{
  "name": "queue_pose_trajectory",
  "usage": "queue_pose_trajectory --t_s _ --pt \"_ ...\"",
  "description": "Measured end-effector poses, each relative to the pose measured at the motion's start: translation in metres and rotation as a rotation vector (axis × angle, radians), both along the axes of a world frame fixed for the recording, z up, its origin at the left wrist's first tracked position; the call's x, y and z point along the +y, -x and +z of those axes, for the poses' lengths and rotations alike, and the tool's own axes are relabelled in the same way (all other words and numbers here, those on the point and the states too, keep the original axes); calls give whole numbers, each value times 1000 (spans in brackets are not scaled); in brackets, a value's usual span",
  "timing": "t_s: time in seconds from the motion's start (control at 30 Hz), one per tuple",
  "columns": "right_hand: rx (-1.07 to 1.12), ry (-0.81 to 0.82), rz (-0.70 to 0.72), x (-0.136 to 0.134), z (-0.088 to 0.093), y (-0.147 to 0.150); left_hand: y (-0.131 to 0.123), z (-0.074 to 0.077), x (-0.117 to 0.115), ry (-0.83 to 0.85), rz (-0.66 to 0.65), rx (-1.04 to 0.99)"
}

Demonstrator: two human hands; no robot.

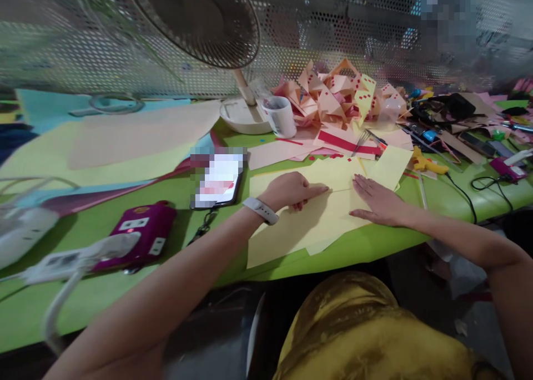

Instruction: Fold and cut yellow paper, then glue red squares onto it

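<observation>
Pale yellow paper sheets point(316, 219) lie overlapped in front of me, with a fold or edge line running across them. My left hand point(293, 191), with a pale watch band on its wrist, rests on the sheets. Its index finger is stretched along that line and touches the paper, while the other fingers curl under; I see nothing held. Flat on the right part of the sheets lies my right hand point(377, 199), fingers spread and thumb apart. A narrow yellow paper piece point(393, 166) sticks out beyond it. Small red bits point(333, 156) lie at the sheets' far edge.
A fan point(247, 116) and a white cup point(281, 116) stand behind. Folded pink paper pieces point(328, 91) are heaped beside them. A phone point(220, 177) and a purple power box point(144, 233) lie left. At right are a yellow glue gun point(428, 163) and cords.
</observation>
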State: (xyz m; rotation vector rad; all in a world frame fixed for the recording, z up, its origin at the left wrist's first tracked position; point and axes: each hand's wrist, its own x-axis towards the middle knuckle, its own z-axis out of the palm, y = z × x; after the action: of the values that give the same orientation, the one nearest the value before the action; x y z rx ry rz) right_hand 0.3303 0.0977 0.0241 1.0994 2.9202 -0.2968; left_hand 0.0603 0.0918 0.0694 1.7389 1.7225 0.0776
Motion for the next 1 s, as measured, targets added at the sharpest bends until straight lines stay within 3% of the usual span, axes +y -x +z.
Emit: queue_pose_trajectory --t_s 0.53,0.77,0.9,1.0 --pt "-44 4 -22 1 4 2 -4 -2 9 15 -2 26" --pt "-63 -30 -23 2 5 -13 -1 -2 9 7 -21 0" --pt "-108 -40 -8 8 16 -20 0 -1 9 15 -25 -23" --pt "-90 -110 8 14 32 -8 0 -1 10 10 -34 -32"
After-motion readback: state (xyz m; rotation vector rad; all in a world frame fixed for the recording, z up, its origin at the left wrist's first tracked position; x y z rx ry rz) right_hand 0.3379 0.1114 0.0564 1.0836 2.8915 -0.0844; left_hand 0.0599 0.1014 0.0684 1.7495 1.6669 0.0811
